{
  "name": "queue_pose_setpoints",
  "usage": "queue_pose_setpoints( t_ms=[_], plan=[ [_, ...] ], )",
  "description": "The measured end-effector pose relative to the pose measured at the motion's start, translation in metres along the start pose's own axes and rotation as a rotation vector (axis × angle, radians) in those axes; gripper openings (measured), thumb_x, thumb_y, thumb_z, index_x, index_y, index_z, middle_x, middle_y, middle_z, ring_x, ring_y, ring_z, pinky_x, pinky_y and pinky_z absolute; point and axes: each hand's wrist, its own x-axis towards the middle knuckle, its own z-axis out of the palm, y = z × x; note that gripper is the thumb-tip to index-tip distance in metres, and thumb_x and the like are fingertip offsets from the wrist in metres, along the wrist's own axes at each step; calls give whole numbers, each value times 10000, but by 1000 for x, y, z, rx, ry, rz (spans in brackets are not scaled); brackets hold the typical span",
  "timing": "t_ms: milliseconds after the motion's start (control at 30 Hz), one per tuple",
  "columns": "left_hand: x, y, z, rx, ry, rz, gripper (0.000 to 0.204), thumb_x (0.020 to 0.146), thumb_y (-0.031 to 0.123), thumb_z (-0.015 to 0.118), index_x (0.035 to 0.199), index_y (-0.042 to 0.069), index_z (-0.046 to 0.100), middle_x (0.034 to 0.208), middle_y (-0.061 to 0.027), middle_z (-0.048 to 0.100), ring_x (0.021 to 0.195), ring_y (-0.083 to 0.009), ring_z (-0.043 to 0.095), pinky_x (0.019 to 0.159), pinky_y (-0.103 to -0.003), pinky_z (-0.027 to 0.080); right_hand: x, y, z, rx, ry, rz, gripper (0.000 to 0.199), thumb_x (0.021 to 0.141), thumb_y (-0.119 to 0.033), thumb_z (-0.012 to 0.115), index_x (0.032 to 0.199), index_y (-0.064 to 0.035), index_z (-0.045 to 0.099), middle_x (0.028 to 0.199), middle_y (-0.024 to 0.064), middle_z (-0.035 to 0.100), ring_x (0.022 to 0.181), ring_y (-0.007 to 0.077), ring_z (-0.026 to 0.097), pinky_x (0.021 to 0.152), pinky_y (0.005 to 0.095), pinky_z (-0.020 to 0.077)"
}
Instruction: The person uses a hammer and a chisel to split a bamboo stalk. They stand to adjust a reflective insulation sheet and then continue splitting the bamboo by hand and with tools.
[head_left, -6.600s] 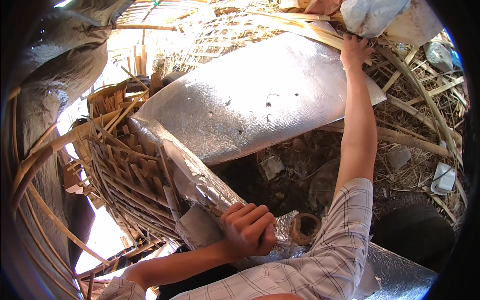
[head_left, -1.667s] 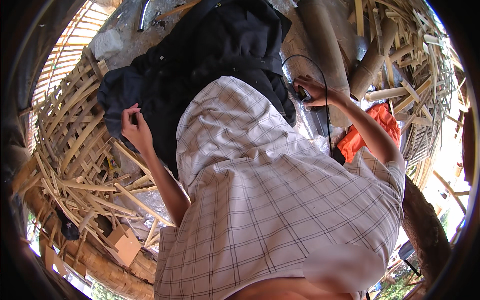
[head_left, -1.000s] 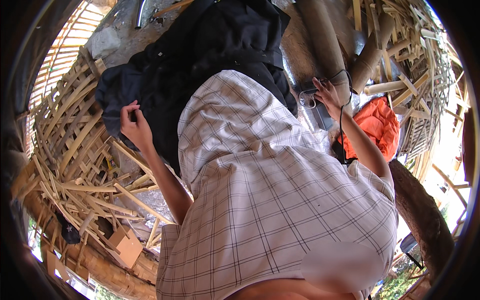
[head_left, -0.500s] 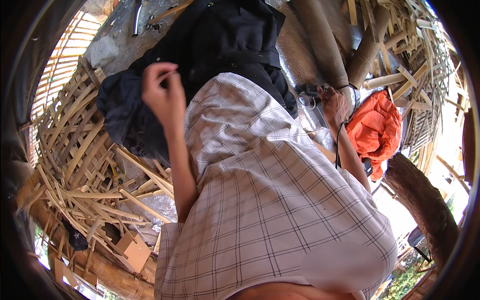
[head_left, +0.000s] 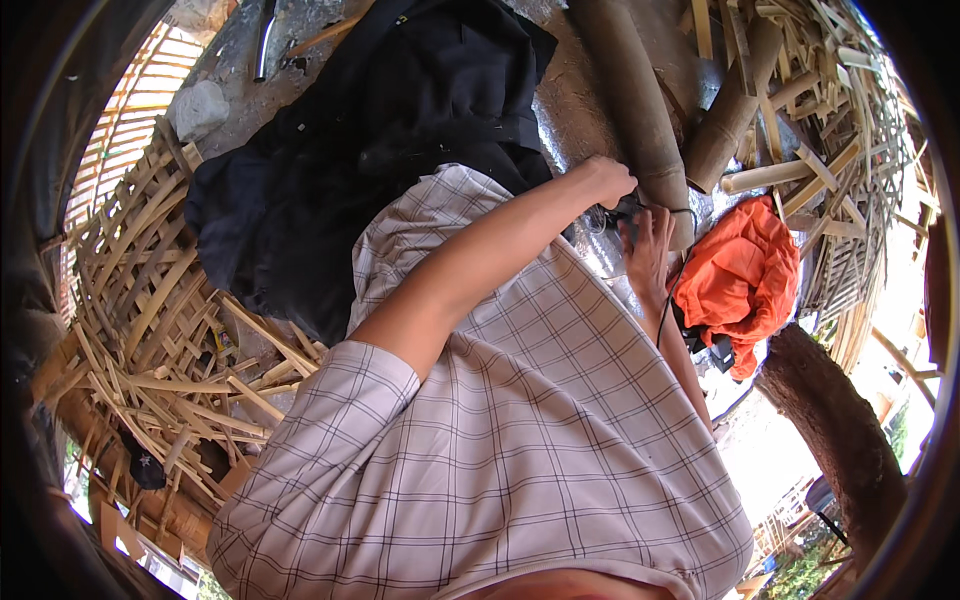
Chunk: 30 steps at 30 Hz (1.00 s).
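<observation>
Here, left hand (head_left: 608, 180) fisted beside right hand (head_left: 648, 250).

A single wide fisheye view came from a camera worn on the person's head, looking steeply down over their own checked shirt (head_left: 480, 440) toward the ground. The shirt sat very close and filled the lower middle. Farther off lay a woven bamboo mat (head_left: 150, 330) at left and an orange cloth (head_left: 745, 280) at right. Straight edges bent near the dark round rim.
</observation>
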Motion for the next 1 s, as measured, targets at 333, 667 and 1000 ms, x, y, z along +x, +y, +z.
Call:
queue_pose_setpoints(
  t_ms=[333,667,1000],
  plan=[
    [-6,-13,7,-162,63,47,632,889,377,733,1420,94,538,1340,-215,597,1304,-378,550,1066,-491,478,-29,-7,18,-266,-195,225,624,770,-193,824,1281,10,530,1251,195,547,1184,381,502,975,472,448],
    [-31,-34,-19,-415,797,191,483,912,290,738,1266,-15,616,1136,-228,683,1086,-409,658,948,-448,522,-47,12,-7,57,-195,383,627,648,-201,894,1140,-35,543,1092,194,530,970,437,577,831,504,502],
    [-62,-13,-26,-70,423,-62,449,921,371,694,1270,96,629,1162,-225,671,1123,-404,661,1018,-497,508,-37,-31,-45,-130,-432,-22,593,649,-87,856,1186,-71,604,1165,145,501,1127,337,520,914,475,429]
  ],
)
